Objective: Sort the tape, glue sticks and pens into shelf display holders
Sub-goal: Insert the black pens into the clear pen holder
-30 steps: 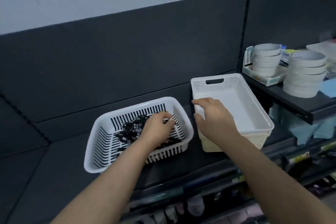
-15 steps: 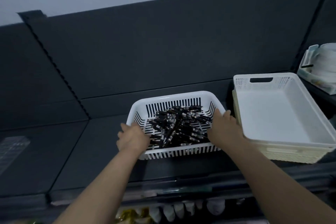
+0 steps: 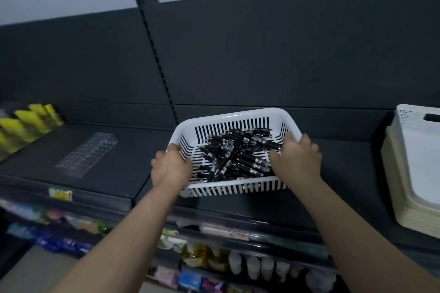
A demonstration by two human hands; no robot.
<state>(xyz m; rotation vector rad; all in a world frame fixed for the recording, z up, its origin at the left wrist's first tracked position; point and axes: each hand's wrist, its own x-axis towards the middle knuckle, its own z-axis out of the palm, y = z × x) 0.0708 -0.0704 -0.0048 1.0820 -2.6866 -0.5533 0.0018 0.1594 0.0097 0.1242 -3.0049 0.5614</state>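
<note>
A white slotted basket [image 3: 234, 118] holds a heap of several black pens [image 3: 235, 154]. It is tilted, with its near edge lifted off the dark shelf [image 3: 333, 173]. My left hand [image 3: 170, 167] grips the basket's left rim. My right hand [image 3: 296, 162] grips its right rim. A clear plastic display holder [image 3: 88, 153] with rows of holes lies flat on the shelf to the left, apart from the basket. No tape or glue sticks are in view.
A white solid-walled bin [image 3: 419, 157] nested on cream bins stands at the far right. Yellow packets [image 3: 26, 126] lean at the far left. A slotted upright [image 3: 157, 59] runs up the dark back panel. Lower shelves [image 3: 202, 266] hold assorted packaged goods.
My left hand left the pens and took the basket's left rim; my right hand left the white bin for the right rim. The basket now tilts, and the view has swung left.
</note>
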